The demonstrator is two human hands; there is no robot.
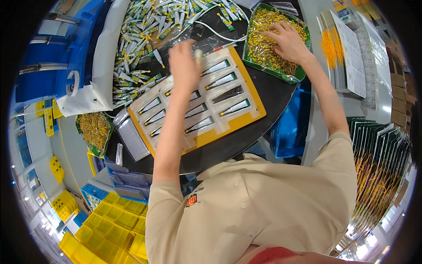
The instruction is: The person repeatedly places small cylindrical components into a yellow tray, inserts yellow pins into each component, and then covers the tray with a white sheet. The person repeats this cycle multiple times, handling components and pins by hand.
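Flanking the black table (274, 86): yellow bins (102, 225); right fingers (278, 37) spread over yellow bits (259, 46), left fingers (184, 45) blurred, unclear.

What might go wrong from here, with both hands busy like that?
The left hand, blurred over the yellow-edged tray, might brush against the seated tubes and shift them in their slots.

The right hand is among small loose yellow-tipped pieces in a green tray, so some might spill over its rim.

The heap of loose tubes lies close beside the yellow-edged tray; strays could slide onto it.
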